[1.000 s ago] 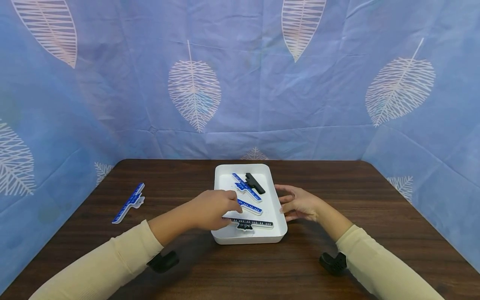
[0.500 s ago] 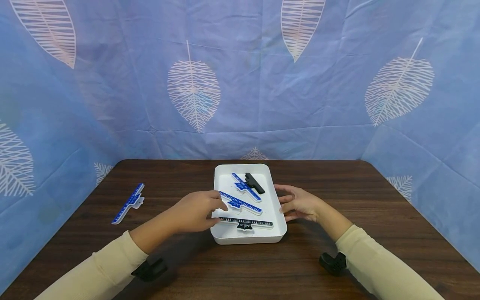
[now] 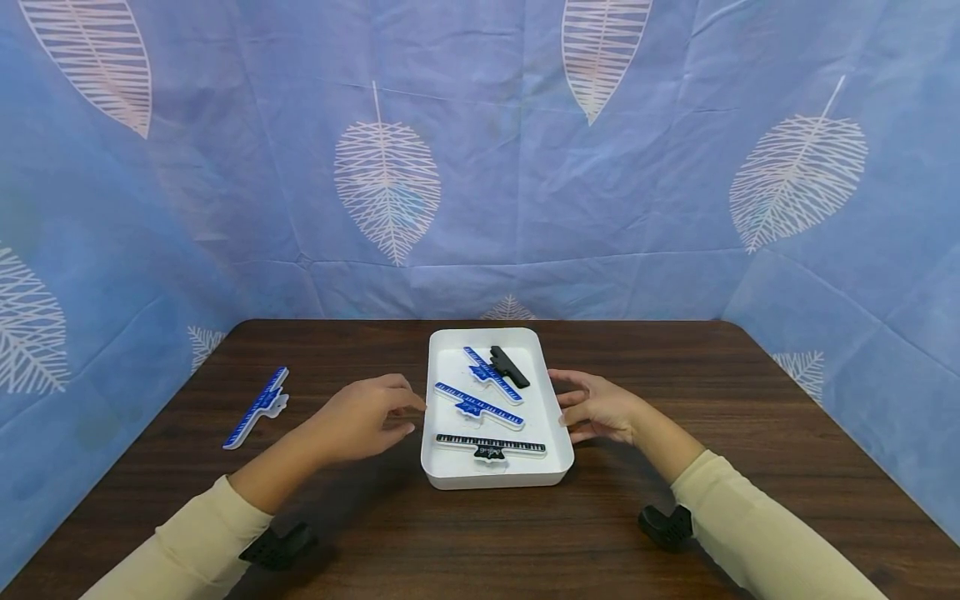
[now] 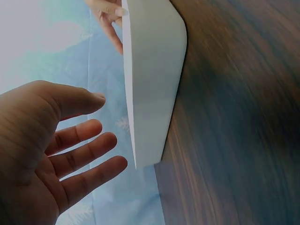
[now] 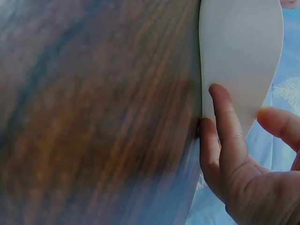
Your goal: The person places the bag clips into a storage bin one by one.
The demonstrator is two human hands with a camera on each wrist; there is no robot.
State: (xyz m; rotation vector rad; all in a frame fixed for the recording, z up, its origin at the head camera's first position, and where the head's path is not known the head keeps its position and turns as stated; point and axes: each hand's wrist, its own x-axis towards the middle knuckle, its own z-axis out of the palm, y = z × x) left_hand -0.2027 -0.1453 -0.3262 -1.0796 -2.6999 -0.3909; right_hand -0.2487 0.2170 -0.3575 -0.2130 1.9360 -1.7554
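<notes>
A white tray [image 3: 495, 482] holds several long clips. Two blue clips with a piano-key pattern, a far one [image 3: 497, 381] and a middle one [image 3: 487, 409], lie slanted in it. A plain black clip [image 3: 512, 368] is beside the far one, and a black-and-white piano-key clip [image 3: 491, 447] lies near the front. Just outside the tray's left wall is my left hand [image 3: 363, 421], nothing in it, fingers loosely bent. In the left wrist view its fingers [image 4: 96, 180] stand apart from the tray wall. My right hand [image 3: 603, 410] rests relaxed fingers against the tray's right wall.
Another blue piano-key clip [image 3: 258, 408] lies on the dark wooden table [image 3: 480, 542] to the left. Blue cloth [image 3: 480, 192] with white leaf prints hangs behind the table and along its sides. A black device [image 3: 277, 547] sits under the left wrist.
My left hand has drawn back leftward from over the tray to outside its left wall, uncovering the middle blue clip and the front clip. The right hand stays at the tray's right wall.
</notes>
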